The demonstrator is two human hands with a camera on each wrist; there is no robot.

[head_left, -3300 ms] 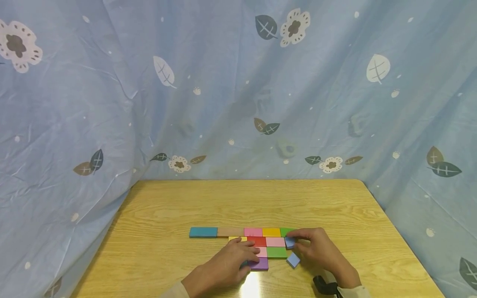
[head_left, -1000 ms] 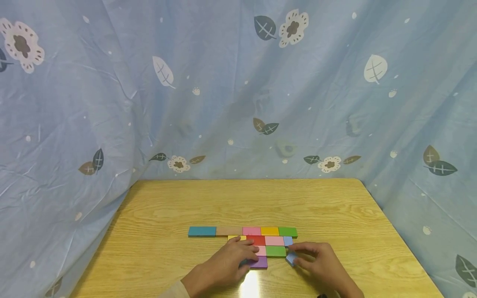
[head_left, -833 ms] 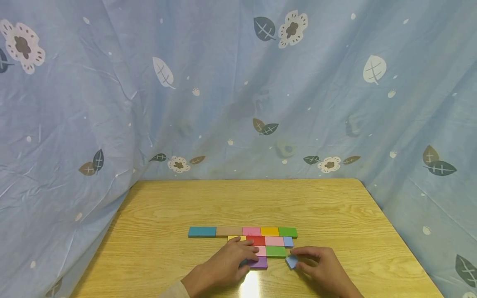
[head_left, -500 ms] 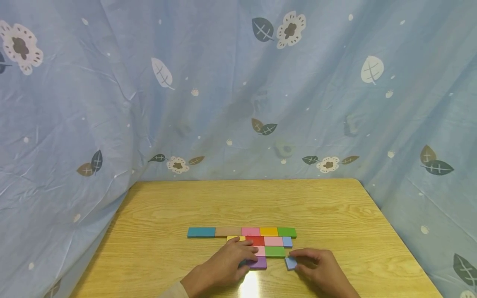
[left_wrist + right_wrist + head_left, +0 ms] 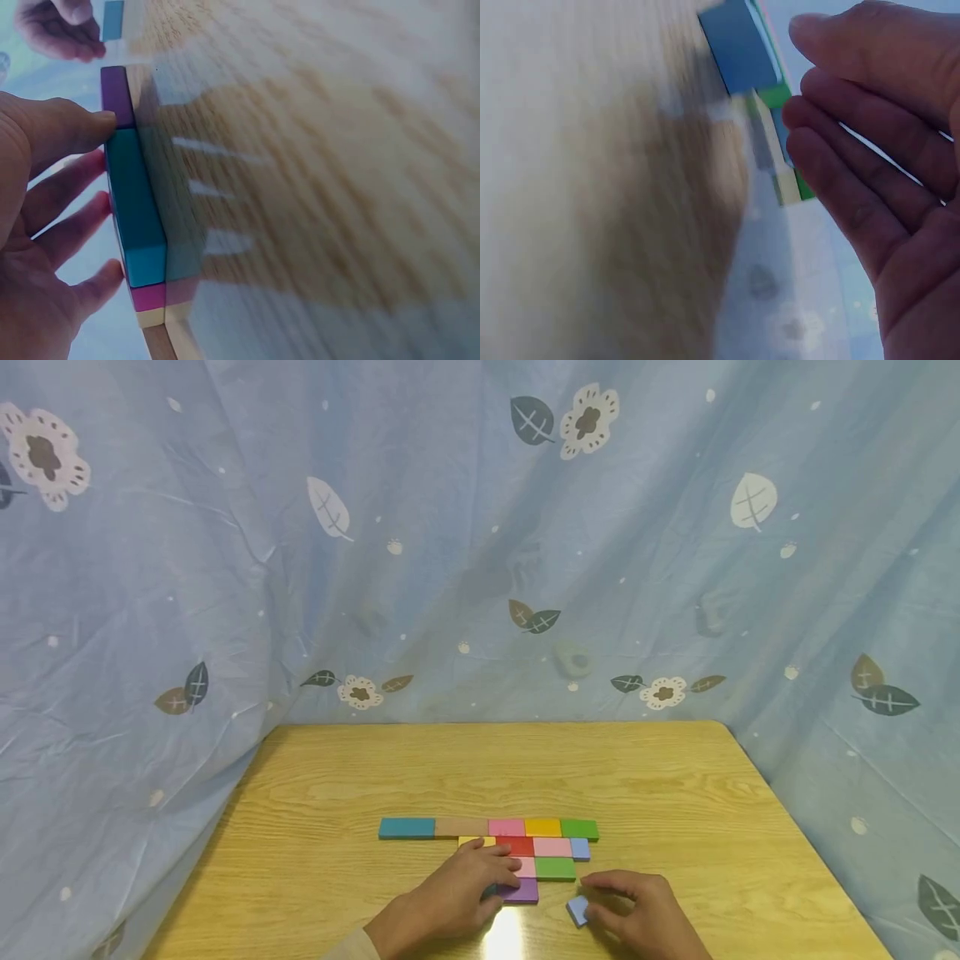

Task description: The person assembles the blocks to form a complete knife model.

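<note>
My left hand (image 5: 457, 889) rests on the left part of several stepped rows of flat coloured blocks. In the left wrist view, its thumb touches the front row where a purple block (image 5: 117, 97) meets a teal block (image 5: 139, 210); the other fingers lie behind. Right of the purple block, a loose light blue square block (image 5: 578, 910) lies turned on the table. My right hand (image 5: 641, 910) is beside it, thumb near its right side and fingers loosely bent. In the right wrist view, that blue block (image 5: 742, 45) sits apart from the fingertips.
The back row runs from a blue block (image 5: 407, 828) to a green block (image 5: 580, 830). A second small blue block (image 5: 580, 849) ends the row before it. The wooden table (image 5: 337, 768) meets a patterned blue curtain (image 5: 450, 568) at the back and sides.
My right hand has left the blue block ending the second row and moved toward the front. The loose blue block has turned and shifted nearer to me, leftward. My left hand stays put.
</note>
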